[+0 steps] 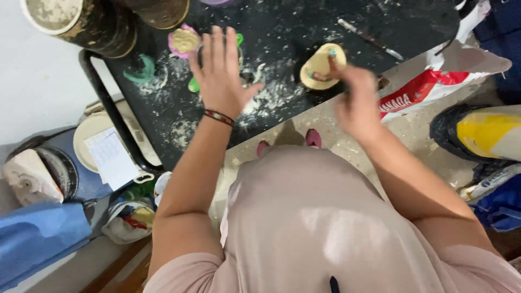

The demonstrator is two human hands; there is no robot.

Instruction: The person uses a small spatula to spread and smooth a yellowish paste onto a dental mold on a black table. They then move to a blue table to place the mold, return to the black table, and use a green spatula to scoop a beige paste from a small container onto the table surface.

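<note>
The pale dough disc [320,66] lies on the flour-dusted black table [412,21], directly under the fingertips of your right hand [358,103]. That hand is blurred; whether it pinches the dough cannot be told. Well to the left of the disc, your left hand [220,73] is spread flat and open, holding nothing, beside a pink flower-shaped mould [183,41].

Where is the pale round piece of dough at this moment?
In the head view, the piece of dough lies on the black table toward the right side, just under the right hand, with the left hand spread flat further left.
</note>
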